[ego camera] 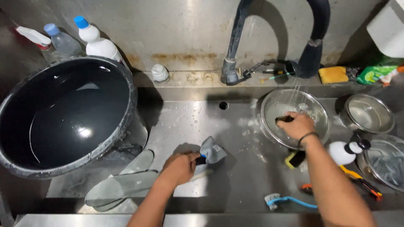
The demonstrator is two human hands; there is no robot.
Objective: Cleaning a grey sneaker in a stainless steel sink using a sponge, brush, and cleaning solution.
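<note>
Left hand (180, 167) gripping grey shoe (210, 153); right hand (298, 125) clasping dark brush (284, 119) in steel bowl (273, 110) under running water: rinsing step, scrubbing probably next.

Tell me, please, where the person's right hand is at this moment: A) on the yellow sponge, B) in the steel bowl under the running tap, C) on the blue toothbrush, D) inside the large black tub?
B: the right hand is in the steel bowl, where water falls from the tap.
</note>
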